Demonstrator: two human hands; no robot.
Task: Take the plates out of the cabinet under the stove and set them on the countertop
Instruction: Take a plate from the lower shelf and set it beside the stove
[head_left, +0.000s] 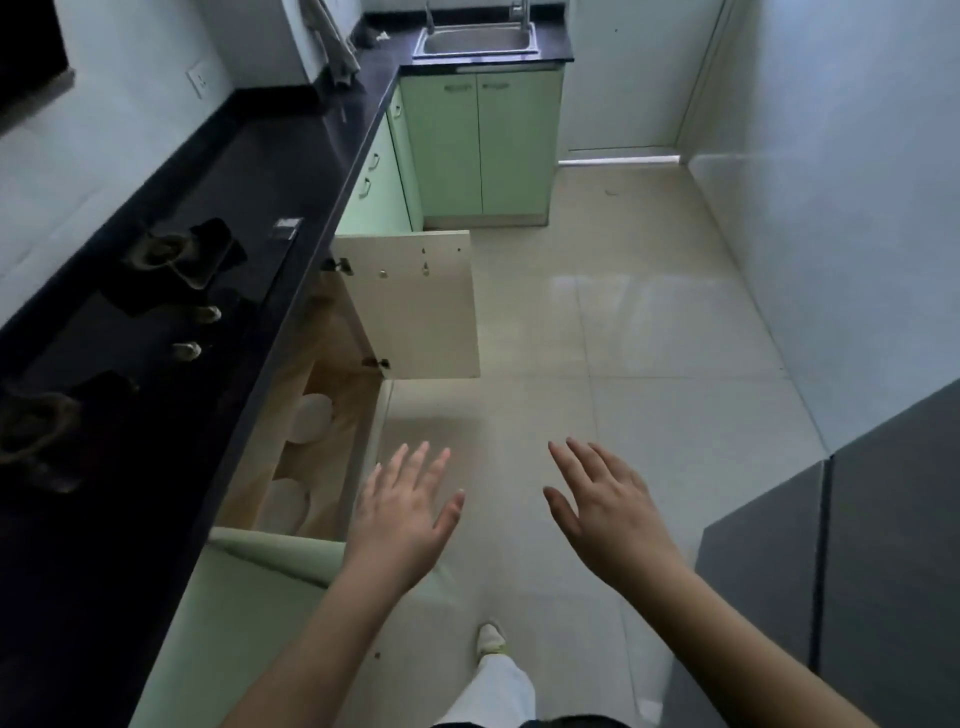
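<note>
Along the left side of the kitchen, a black tabletop (291, 156) is seen running away toward the far wall, with a glass stove (156, 322) set into it; two burners and two knobs near its front edge can be made out. Under the front edge of the tabletop, below the stove, the cabinet (332, 415) is shown open, its far door (415, 306) swung out over the floor and its near green door (280, 556) swung out toward the camera. Inside, on the wooden cabinet floor, white plates are seen in two groups: a far stack (311, 418) toward the far side of the opening and a near stack (283, 504) toward the near side, well apart from each other; how many plates lie in each cannot be told. Just right of the cabinet opening, the left hand (402, 514) is held above the tiled floor (649, 415) with fingers straight and spread, palm down, nothing being held or touched. Further right, apart from it, the right hand (608, 514) is held in the same way, fingers extended and spread, gripping nothing. Below the hands a light trouser leg and a shoe (491, 636) are seen on the floor. At the far end a steel sink (478, 39) is set in the tabletop above green cabinet doors, and a grey panel (857, 545) stands at the right.
</note>
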